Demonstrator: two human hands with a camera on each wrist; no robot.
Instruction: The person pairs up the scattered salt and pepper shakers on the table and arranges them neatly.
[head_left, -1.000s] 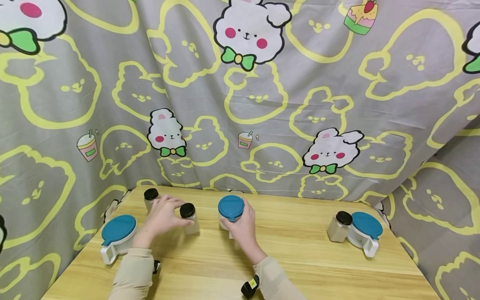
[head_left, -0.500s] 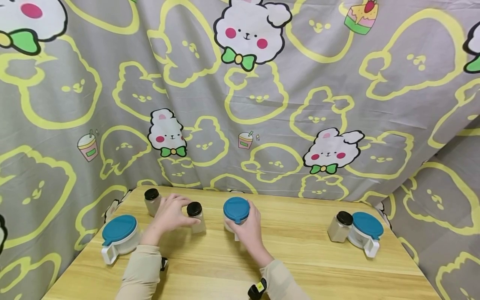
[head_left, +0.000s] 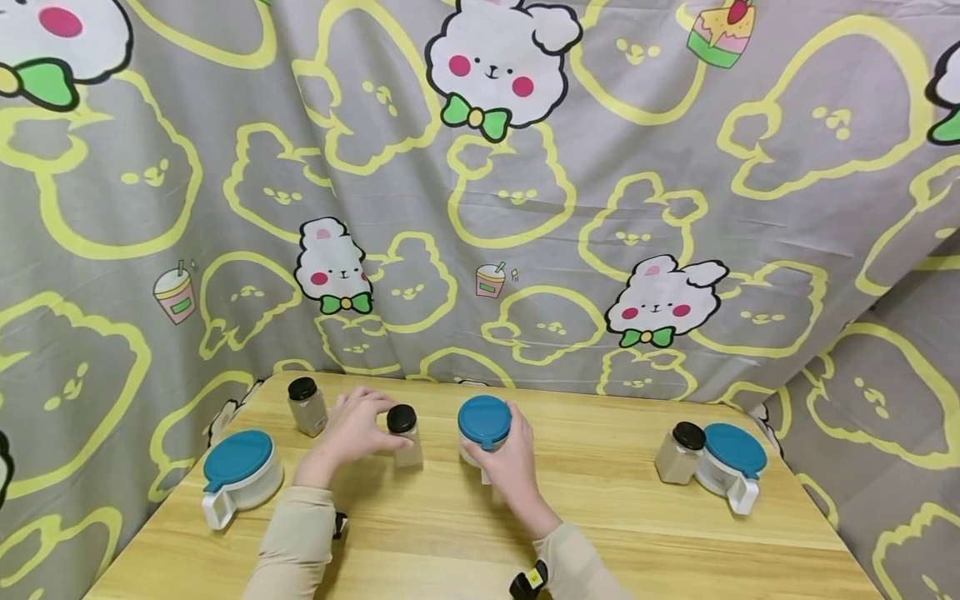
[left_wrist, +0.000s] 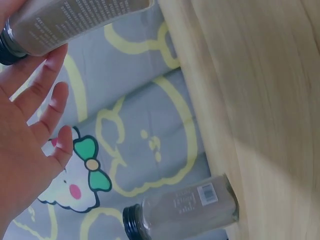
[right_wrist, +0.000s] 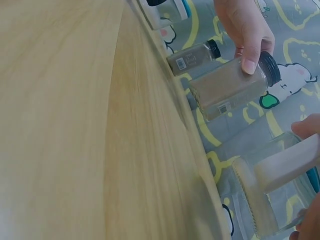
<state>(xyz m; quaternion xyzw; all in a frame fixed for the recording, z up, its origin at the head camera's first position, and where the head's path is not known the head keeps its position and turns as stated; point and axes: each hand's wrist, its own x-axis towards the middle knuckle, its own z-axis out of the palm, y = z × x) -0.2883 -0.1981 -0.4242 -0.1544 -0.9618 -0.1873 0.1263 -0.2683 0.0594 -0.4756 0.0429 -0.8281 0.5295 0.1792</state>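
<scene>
My left hand [head_left: 351, 435] pinches a spice jar [head_left: 406, 442] with a black lid and light contents, thumb in front, fingers behind. In the left wrist view, printed text shows on this spice jar [left_wrist: 82, 22] and the last fingers are off it. To its right, my right hand [head_left: 514, 463] grips a blue-lidded seasoning pot [head_left: 483, 418] round its side. The right wrist view shows the clear glass body of this pot [right_wrist: 250, 197] and its white handle [right_wrist: 287, 165]. Both containers are upright, a small gap apart. Whether their bases touch the table is unclear.
Behind my left hand stands another black-lidded jar [head_left: 307, 410]. A blue-lidded pot [head_left: 242, 467] is at the table's left. On the right, a black-lidded jar [head_left: 678, 457] stands beside a third blue-lidded pot [head_left: 731, 458]. A patterned curtain [head_left: 525, 208] hangs behind the wooden table [head_left: 420, 542].
Both hands have moved to the right, carrying or sliding the spice jar and the seasoning pot with them. The black-lidded jar behind my left hand is now more fully visible.
</scene>
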